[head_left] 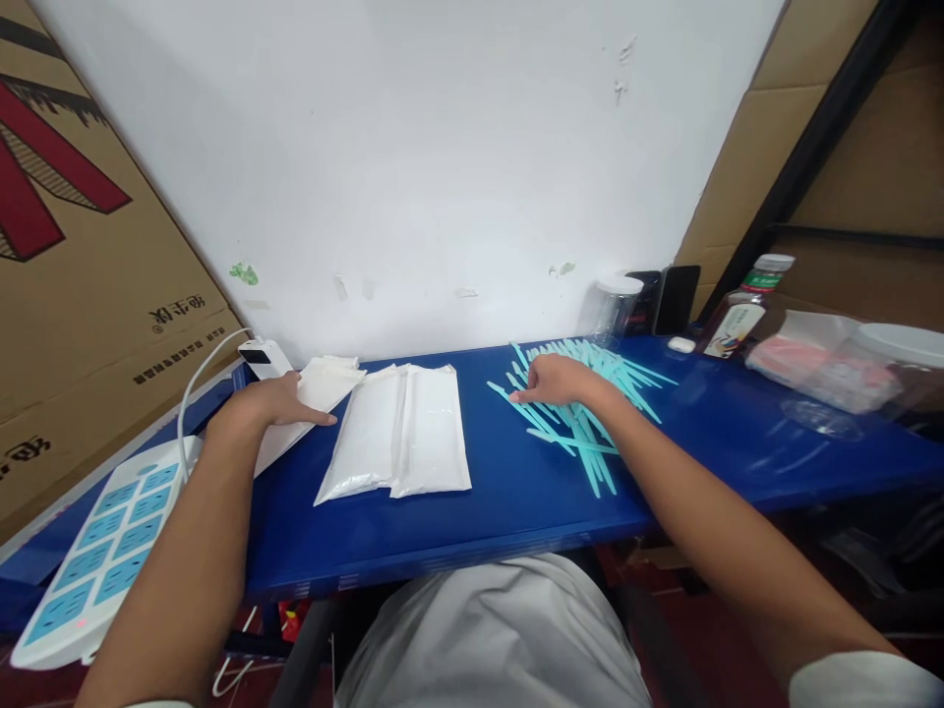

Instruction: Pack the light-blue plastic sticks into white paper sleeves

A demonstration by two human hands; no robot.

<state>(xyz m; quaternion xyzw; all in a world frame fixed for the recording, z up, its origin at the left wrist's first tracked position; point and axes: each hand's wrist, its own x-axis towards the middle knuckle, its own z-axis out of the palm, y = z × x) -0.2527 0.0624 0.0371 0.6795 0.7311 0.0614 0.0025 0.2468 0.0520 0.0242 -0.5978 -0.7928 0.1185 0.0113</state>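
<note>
Thin teal plastic sticks (590, 433) lie in a loose, crisscrossed pile on the blue table (487, 531). Over the left side of that pile my right hand (553, 381) is closed, thumb and fingertips pinched at one teal stick. My left hand (271, 401) lies on some white packets (324, 382) at the table's left, its thumb stretched out to the right and its other fingers partly hidden. Between my hands, two flat white packets (429, 428) in clear, shiny wrapping lie side by side, apart from both hands.
A power strip (110, 551) and a white charger-like device (265, 358) with a cable stand left. At the back right are a clear jar (612, 307), dark phones (676, 300), a bottle (741, 307), a pink-filled bag (811, 364) and another lidded jar (904, 344). A white wall (457, 177) closes the back.
</note>
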